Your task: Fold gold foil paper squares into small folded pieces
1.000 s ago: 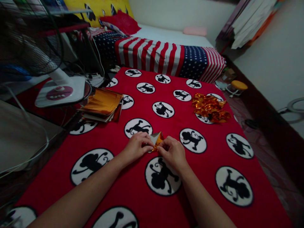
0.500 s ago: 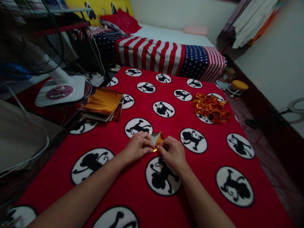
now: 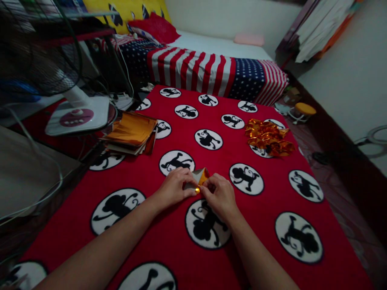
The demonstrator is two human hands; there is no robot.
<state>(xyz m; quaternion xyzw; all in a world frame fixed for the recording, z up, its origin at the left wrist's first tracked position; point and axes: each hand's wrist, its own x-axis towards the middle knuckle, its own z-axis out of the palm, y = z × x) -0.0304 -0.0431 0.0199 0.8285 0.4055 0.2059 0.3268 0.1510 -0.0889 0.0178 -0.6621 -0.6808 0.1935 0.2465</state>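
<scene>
Both hands on one small gold-and-grey paper piece (image 3: 204, 177), mid-cloth, in front of the person. Left hand (image 3: 175, 186) grips its left side, thumb and fingers; right hand (image 3: 220, 194) pinches its near right edge, fingertips close to the left's. Beneath, red monkey-print cloth (image 3: 250, 225). Stack of gold sheets (image 3: 130, 131) at far left; heap of folded gold pieces (image 3: 268, 139) at far right, well apart.

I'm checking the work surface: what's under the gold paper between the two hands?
Red cloth shows around the gold paper. The spot directly beneath is covered by the paper and the fingers of the left hand and right hand, so it cannot be seen.
</scene>
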